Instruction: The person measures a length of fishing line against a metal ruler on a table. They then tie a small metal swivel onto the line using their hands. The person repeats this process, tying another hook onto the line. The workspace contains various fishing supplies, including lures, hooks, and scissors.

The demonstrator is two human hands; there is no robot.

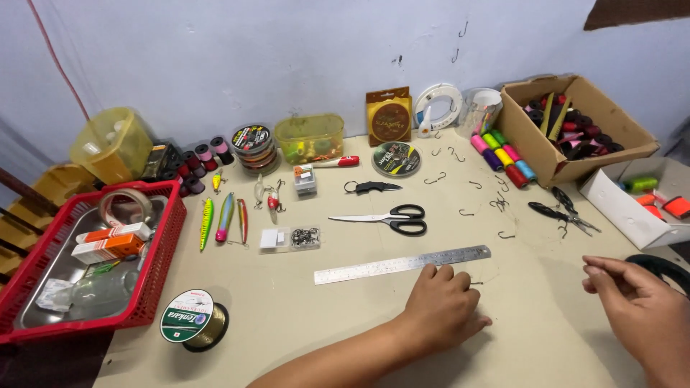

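- The left hand (440,305) is laid knuckles-up on the table (302,316), fingers curled together, fingertips touching the near edge of the steel ruler (402,264).
- Whether anything is pinched beneath cannot be told.
- The right hand (636,309), partly cut off at the right edge, is seen with fingers loosely bent; a grip cannot be made out.

head view | from above the near edge, looking down across table (287,316) | toward wall (287,57)

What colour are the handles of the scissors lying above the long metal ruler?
Black, on the steel-bladed scissors above the metal ruler; clearest in the head view.
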